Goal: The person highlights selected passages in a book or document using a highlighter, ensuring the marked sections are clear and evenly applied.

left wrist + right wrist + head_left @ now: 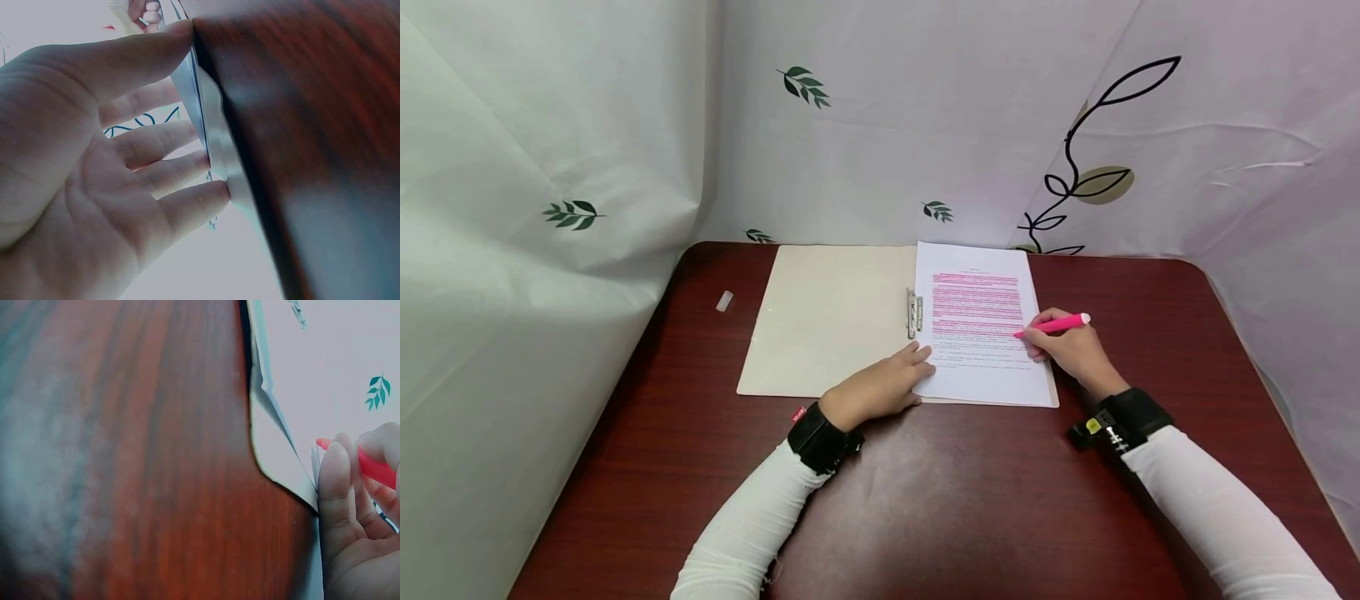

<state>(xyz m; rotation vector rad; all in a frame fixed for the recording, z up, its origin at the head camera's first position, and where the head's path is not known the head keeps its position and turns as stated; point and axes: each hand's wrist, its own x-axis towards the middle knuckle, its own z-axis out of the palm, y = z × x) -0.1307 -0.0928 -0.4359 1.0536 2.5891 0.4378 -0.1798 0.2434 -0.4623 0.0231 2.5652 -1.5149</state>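
Observation:
My right hand pinches a pink highlighter, its tip touching the right part of a printed sheet of paper. Pink strokes cover the upper lines of print; the lower lines are plain. The sheet lies on the right half of an opened cream folder, beside a metal clip at the fold. With fingers extended, my left hand rests on the sheet's lower left edge and the folder. In the left wrist view its fingers touch the paper's surface. The right wrist view shows the highlighter between thumb and fingers.
A small white piece, perhaps a cap or eraser, lies left of the folder on the dark red wooden table. Behind the table hangs a white curtain with leaf prints. Each wrist wears a black strap.

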